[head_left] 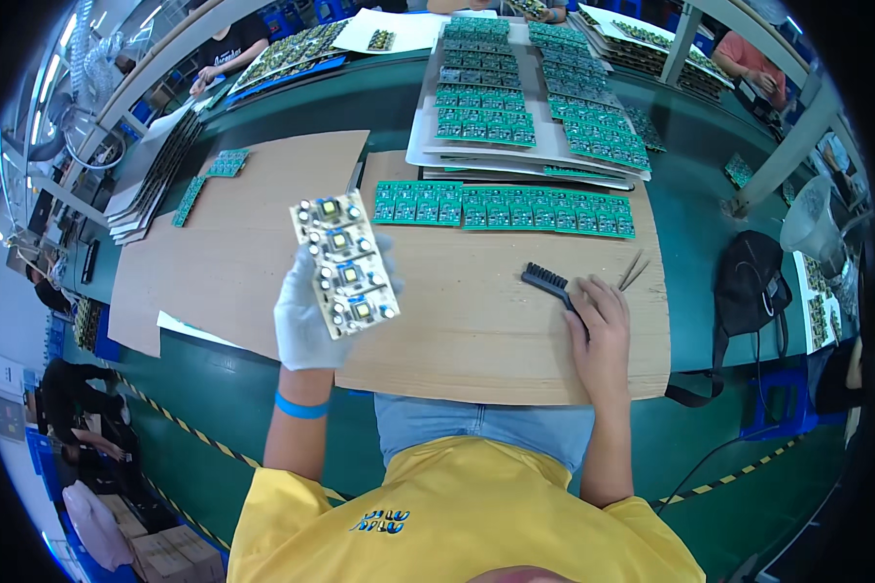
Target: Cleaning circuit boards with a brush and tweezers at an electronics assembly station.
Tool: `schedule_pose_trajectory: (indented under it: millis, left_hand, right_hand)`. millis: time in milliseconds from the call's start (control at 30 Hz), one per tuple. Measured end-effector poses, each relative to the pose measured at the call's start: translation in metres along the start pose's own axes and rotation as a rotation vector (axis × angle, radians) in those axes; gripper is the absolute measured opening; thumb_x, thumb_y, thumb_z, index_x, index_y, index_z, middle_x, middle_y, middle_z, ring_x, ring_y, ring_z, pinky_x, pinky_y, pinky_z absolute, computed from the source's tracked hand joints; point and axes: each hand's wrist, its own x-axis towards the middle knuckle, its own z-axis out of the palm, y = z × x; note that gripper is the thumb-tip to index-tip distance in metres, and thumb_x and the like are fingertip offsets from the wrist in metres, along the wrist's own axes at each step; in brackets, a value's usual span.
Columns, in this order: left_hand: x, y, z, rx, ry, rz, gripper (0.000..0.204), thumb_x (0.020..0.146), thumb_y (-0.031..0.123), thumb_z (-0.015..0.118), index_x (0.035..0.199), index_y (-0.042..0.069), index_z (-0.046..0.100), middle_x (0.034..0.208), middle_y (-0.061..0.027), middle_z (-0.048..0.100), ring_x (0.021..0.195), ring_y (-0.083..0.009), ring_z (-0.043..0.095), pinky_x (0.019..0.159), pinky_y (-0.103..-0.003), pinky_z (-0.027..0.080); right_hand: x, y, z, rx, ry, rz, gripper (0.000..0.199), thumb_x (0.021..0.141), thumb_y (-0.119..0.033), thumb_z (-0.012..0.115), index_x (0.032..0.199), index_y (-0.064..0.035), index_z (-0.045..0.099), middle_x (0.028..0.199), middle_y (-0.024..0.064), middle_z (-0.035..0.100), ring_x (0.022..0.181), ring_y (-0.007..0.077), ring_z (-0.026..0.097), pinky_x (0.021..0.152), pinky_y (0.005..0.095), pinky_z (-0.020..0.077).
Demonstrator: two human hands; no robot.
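Note:
My left hand (299, 325), in a white glove and with a blue band at the wrist, holds up a pale circuit board panel (346, 264). Its top face carries rows of mounted parts, and it is raised over the cardboard sheet (447, 340). My bare right hand (603, 325) rests on the cardboard, closed round the handle of a black brush (546, 277). The bristles point away from me, toward the far left. A pair of tweezers (634, 270) lies just beyond my right fingers. Past both hands, a row of green circuit board panels (544, 209) lies along the cardboard.
Stacked sheets bearing many green boards (481, 92) stand at the back. Two small green panels (227, 163) lie far left, near a tilted pile of sheets (151, 185). A black bag (752, 282) sits at the right, by a metal post (783, 146). Other people work across the bench.

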Motion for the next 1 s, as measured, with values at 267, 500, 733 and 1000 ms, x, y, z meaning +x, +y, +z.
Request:
schedule_pose_trajectory:
  millis: [267, 500, 733, 1000]
  left_hand:
    - [0.035, -0.027, 0.012, 0.515, 0.044, 0.016, 0.051, 0.109, 0.036, 0.054, 0.149, 0.004, 0.049, 0.126, -0.0176, 0.066, 0.108, -0.029, 0.069, 0.091, -0.044, 0.059]
    - [0.038, 0.019, 0.0, 1.674, 0.269, 0.371, 0.053, 0.103, 0.037, 0.064, 0.143, 0.004, 0.054, 0.118, -0.0234, 0.064, 0.107, -0.0365, 0.066, 0.091, -0.045, 0.054]
    - [0.146, 0.131, -0.108, 2.404, 0.591, 0.078, 0.055, 0.092, 0.051, 0.07, 0.122, 0.005, 0.07, 0.115, -0.0314, 0.067, 0.109, -0.0467, 0.065, 0.095, -0.052, 0.053]
    - [0.188, 0.144, -0.17, 2.396, 0.604, 0.08, 0.063, 0.083, 0.057, 0.075, 0.116, 0.003, 0.073, 0.126, -0.0265, 0.068, 0.111, -0.0446, 0.067, 0.098, -0.051, 0.055]
  right_hand:
    - [0.006, -0.008, -0.023, 0.063, -0.025, 0.055, 0.029, 0.085, -0.005, 0.078, 0.112, 0.0024, 0.074, 0.129, 0.0174, 0.068, 0.134, 0.0399, 0.056, 0.114, 0.0485, 0.045]
    - [-0.018, 0.019, -0.043, 0.092, -0.058, 0.084, 0.033, 0.084, -0.005, 0.079, 0.115, 0.0025, 0.073, 0.133, 0.0175, 0.066, 0.138, 0.0399, 0.053, 0.115, 0.0481, 0.0438]
    - [-0.016, 0.008, -0.049, 0.069, -0.063, 0.064, 0.036, 0.082, -0.009, 0.081, 0.116, 0.0017, 0.073, 0.136, 0.0167, 0.064, 0.14, 0.0398, 0.052, 0.115, 0.0486, 0.043]
    - [-0.015, 0.029, -0.057, 0.068, -0.101, 0.111, 0.039, 0.083, -0.005, 0.08, 0.12, 0.0022, 0.071, 0.138, 0.0193, 0.062, 0.142, 0.0389, 0.05, 0.116, 0.0466, 0.043]
